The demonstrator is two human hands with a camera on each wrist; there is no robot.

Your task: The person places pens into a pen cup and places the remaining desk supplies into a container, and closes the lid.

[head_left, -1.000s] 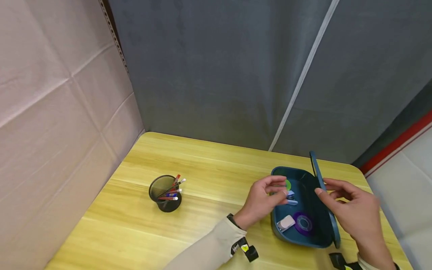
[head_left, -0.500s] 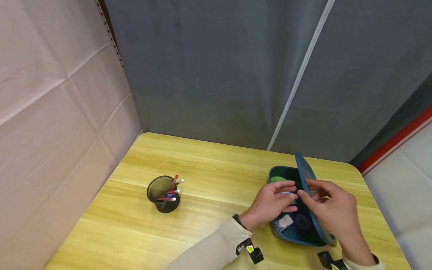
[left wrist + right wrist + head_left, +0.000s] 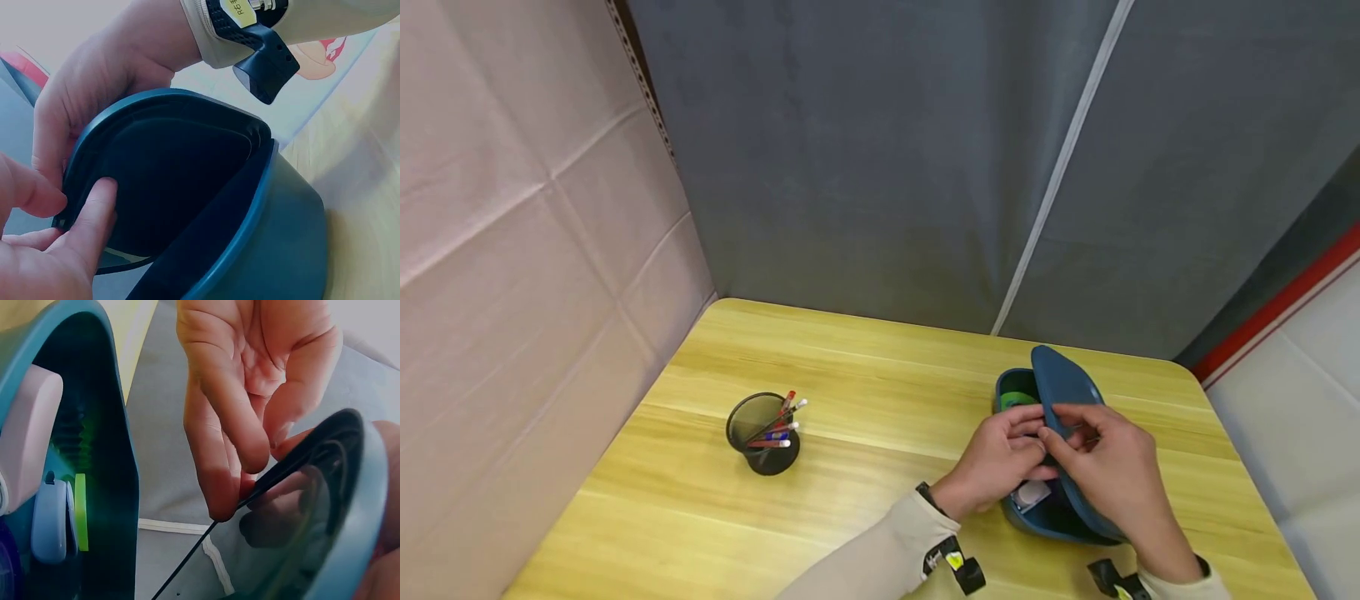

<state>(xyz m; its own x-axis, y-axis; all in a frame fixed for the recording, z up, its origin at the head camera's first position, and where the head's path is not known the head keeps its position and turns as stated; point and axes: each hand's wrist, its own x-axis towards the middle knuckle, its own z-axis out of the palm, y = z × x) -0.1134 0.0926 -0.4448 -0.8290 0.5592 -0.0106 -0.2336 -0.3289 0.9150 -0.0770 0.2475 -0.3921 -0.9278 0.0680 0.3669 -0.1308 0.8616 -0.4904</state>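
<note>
A blue lidded box (image 3: 1045,527) stands on the table at the right, its lid (image 3: 1070,385) tilted over the opening. My right hand (image 3: 1108,462) grips the lid by its outer side and edge. At the same edge, my left hand (image 3: 996,458) lightly pinches the lid, with a digit before its inner face in the left wrist view. Inside the box lie a white, rounded block-like item (image 3: 30,437), a pale blue stapler-like item (image 3: 50,519), a green item (image 3: 81,512) and, partly seen, a purple tape roll (image 3: 7,562).
A black mesh pen cup (image 3: 763,433) with several pens and pencils leans on the left part of the wooden table (image 3: 865,400). A grey curtain (image 3: 865,167) hangs behind the table, and a pale cloth wall (image 3: 542,333) stands at the left.
My right hand has swung the lid leftward and down from nearly upright, covering more of the box. My left hand has moved slightly right and now meets the lid's edge.
</note>
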